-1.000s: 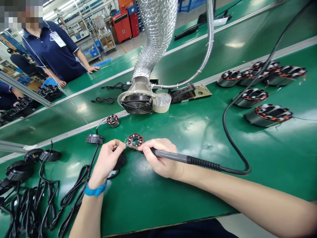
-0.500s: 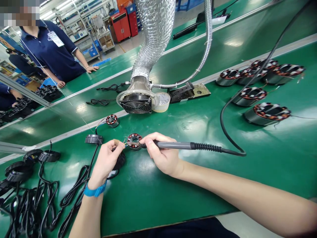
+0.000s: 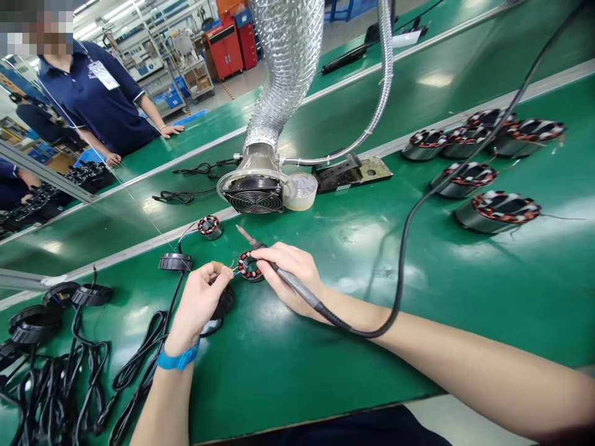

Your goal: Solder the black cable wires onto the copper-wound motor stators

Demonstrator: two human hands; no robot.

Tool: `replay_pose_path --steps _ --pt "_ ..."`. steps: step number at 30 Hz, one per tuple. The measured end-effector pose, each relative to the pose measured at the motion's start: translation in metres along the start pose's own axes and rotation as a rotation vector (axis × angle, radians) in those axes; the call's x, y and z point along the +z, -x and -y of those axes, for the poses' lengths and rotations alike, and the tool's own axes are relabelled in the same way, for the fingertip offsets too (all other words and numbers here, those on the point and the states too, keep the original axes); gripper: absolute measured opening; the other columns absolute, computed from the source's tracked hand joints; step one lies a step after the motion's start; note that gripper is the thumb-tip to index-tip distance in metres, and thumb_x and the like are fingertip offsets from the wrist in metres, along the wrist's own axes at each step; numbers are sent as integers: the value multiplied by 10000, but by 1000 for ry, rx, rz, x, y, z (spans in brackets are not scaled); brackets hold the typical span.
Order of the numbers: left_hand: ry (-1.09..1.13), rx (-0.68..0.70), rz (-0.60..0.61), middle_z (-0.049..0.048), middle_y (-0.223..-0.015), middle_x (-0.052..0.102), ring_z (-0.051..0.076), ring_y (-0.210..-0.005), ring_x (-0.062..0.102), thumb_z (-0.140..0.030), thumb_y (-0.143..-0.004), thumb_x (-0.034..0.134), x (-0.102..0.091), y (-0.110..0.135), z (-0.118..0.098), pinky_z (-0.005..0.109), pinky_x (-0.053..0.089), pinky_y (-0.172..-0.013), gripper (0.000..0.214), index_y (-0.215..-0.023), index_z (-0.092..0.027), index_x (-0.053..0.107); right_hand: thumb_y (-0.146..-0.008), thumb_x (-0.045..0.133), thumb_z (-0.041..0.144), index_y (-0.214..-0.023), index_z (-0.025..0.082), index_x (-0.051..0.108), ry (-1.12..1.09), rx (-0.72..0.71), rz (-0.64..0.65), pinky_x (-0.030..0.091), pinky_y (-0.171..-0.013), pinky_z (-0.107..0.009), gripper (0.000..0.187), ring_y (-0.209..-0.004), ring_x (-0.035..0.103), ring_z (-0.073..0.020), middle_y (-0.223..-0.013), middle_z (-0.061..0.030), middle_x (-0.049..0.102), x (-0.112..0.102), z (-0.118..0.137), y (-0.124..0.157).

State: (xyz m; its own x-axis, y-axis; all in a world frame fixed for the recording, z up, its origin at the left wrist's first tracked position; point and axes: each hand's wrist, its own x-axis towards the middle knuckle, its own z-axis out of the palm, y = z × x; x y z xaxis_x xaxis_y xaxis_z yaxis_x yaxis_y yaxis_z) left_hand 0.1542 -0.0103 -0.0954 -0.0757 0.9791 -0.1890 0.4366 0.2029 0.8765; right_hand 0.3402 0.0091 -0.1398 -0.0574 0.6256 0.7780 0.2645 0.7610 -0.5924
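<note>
My right hand (image 3: 290, 275) grips a soldering iron (image 3: 297, 289) like a pen, its metal tip raised and pointing up-left above a small copper-wound stator (image 3: 248, 267) on the green bench. My left hand (image 3: 199, 303) is closed in a pinch just left of that stator, on its thin wires as far as I can see. Beneath the left hand lies a black round part (image 3: 226, 301) with a cable. The iron's black cord (image 3: 409, 217) loops over my right forearm and climbs to the upper right.
A fume fan (image 3: 255, 192) on a foil duct stands behind, with a tape roll (image 3: 302, 189) and a metal stand (image 3: 351, 172). Another small stator (image 3: 210, 226) lies left of it; several large stators (image 3: 495, 210) sit right. Black cables (image 3: 56, 365) pile left. A person (image 3: 95, 99) stands far left.
My right hand has turned the soldering iron: its tip lifted off the stator and now points up and back, and the cord swung in over my forearm. The left hand stayed put.
</note>
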Motion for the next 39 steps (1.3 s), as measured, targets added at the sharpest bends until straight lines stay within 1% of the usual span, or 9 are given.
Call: replay_pose_path --steps 3,6,10,12,16,22,32,35,39 --pt "-1 4 -1 -28 -668 526 120 -642 410 -450 -767 678 0 1 0 255 299 -599 308 -730 -155 599 -941 528 167 -1085 173 639 122 -77 88 526 -730 -337 182 -768 641 -185 -877 -76 690 4 -10 4" --pt "0 8 -4 -26 -672 530 121 -645 414 -450 -770 678 0 1 0 256 303 -603 308 -727 -156 598 -921 555 212 -1223 173 580 188 -90 184 525 -818 -388 305 -930 625 -228 -1044 -121 651 5 -17 7" --pt "15 16 4 -20 -686 543 125 -662 431 -454 -772 680 0 0 1 254 318 -615 313 -736 -153 603 -866 657 305 -1370 210 465 153 -54 309 492 -966 -436 547 -1141 565 -266 -1238 -137 571 7 -23 12" --pt "23 21 5 -15 -696 553 127 -670 442 -456 -770 684 1 -1 1 251 327 -622 316 -741 -151 607 -846 696 328 -1418 230 408 128 -13 380 485 -987 -450 648 -1188 543 -279 -1300 -142 530 9 -26 13" --pt "40 12 0 -8 -696 563 128 -663 455 -479 -747 701 -3 -1 2 247 333 -611 341 -743 -149 615 -851 693 227 -1441 234 370 13 52 494 508 -959 -403 673 -1150 561 -252 -1312 -142 500 12 -33 12" --pt "12 -46 15 -8 -640 555 113 -581 437 -542 -672 754 -21 -1 2 234 306 -538 430 -762 -137 643 -836 672 133 -1401 226 403 -125 52 522 498 -958 -385 632 -1112 565 -229 -1257 -129 503 11 -35 7" --pt "-19 -73 240 -13 -651 579 86 -522 461 -420 -723 761 -53 -7 11 216 331 -523 322 -832 -141 642 -840 697 165 -1384 231 396 -179 102 493 504 -956 -372 625 -1063 583 -208 -1236 -107 485 10 -40 7" --pt "9 -77 261 -30 -624 546 79 -518 434 -418 -723 763 -50 -10 11 209 298 -514 315 -809 -143 636 -842 700 175 -1387 235 393 -178 110 505 501 -961 -378 628 -1070 578 -211 -1239 -107 481 12 -40 7" --pt "35 -78 233 -29 -603 523 80 -537 394 -478 -666 793 -30 -12 3 214 268 -521 383 -701 -134 627 -842 695 165 -1387 225 394 -174 92 518 505 -942 -364 625 -1066 576 -210 -1238 -109 480 14 -40 8"
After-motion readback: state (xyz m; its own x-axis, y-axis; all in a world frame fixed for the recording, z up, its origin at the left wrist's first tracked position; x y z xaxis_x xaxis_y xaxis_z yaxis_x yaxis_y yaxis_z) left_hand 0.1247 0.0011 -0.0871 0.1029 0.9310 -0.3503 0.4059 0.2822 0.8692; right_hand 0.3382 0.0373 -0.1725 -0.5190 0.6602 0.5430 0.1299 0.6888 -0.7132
